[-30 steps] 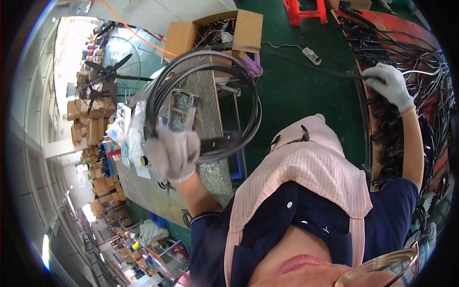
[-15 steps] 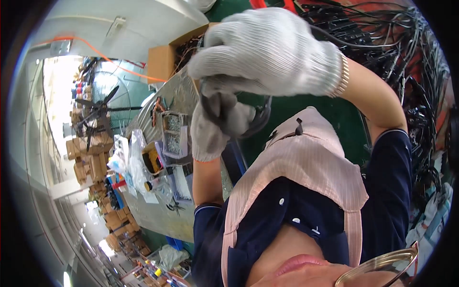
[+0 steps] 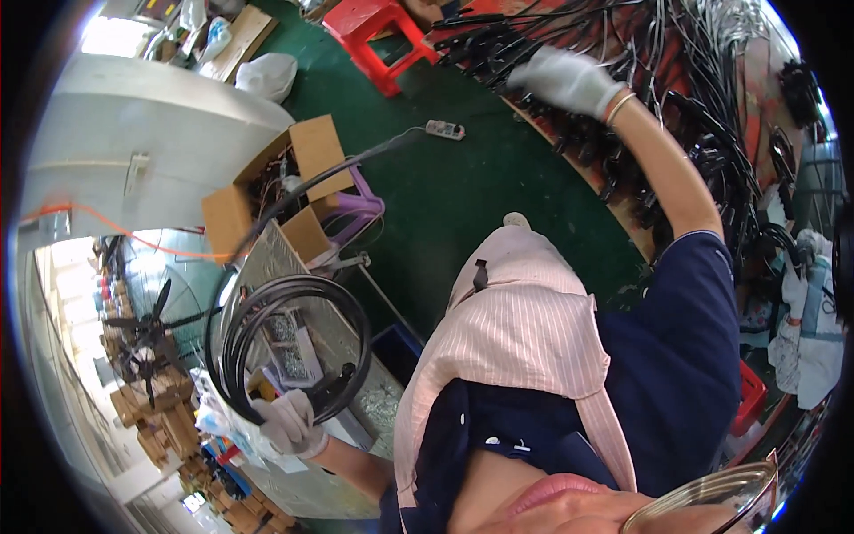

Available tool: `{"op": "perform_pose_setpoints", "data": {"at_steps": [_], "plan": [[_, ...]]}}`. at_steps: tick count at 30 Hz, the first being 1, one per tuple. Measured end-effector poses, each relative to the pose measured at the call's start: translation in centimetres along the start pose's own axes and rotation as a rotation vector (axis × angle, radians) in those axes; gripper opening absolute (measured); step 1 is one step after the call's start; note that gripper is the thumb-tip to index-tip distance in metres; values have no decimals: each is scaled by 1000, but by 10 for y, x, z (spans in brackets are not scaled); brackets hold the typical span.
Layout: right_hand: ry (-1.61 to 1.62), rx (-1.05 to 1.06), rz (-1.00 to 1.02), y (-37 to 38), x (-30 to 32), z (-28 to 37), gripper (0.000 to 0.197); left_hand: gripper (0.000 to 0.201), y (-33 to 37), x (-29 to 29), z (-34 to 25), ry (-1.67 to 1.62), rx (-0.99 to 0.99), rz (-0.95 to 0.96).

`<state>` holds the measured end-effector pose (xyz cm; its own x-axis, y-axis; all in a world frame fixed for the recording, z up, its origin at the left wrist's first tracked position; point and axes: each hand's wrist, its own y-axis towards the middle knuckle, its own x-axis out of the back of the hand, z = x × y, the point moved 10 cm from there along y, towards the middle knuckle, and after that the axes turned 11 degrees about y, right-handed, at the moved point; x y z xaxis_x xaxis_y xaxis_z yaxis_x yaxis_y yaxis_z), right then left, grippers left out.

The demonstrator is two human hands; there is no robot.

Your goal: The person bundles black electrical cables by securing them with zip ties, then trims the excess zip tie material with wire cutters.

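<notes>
My left hand [image 3: 289, 425], in a white knit glove with greyish fingers, is closed around the lower side of a coil of black cable [image 3: 360, 334]. The coil hangs in several loops above the grey worktable, and one loose end rises toward the upper right. A dark plug-like piece sits inside the loops near my fingers. My right hand [image 3: 569, 82], gloved the same way, is stretched out over the near-left edge of a heap of black cables [image 3: 685, 84]. Motion smears its fingers, so I cannot make out whether they touch or hold anything.
The grey worktable [image 3: 356, 485] carries a box of small metal parts [image 3: 286, 329]. Behind it an open cardboard box [image 3: 320, 160] rests on a purple stool [image 3: 360, 206]. A red stool [image 3: 374, 40] and a power strip [image 3: 445, 130] are on the green floor.
My hands were together in front of me, working on a dark cable. Now they are apart: the left holds the coil low on the left, the right has swung out to the cable heap.
</notes>
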<state>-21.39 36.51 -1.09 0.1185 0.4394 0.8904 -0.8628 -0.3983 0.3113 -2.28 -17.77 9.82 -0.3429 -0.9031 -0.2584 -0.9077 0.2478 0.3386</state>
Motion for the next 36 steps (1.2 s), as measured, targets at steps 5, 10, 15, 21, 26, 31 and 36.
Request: {"op": "perform_pose_setpoints", "data": {"at_steps": [5,10,15,21,26,31,36], "plan": [[456,353,95,10,-4,185,11,20,34,-16,68,637,318,-170],[471,538,-42,59,46,263,15,29,102,-96,140,569,589,-51],[648,397,60,84,46,236,22,29,114,-145,140,113,480,126],[860,437,-9,74,36,209,23,29,113,-154,139,-95,482,93],[927,473,-3,69,37,210,19,32,111,-152,131,65,476,27],[307,236,-130,76,50,148,27,28,88,-133,106,214,574,47],[-188,193,-395,38,125,50,21,33,36,-75,53,286,424,-230]]}}
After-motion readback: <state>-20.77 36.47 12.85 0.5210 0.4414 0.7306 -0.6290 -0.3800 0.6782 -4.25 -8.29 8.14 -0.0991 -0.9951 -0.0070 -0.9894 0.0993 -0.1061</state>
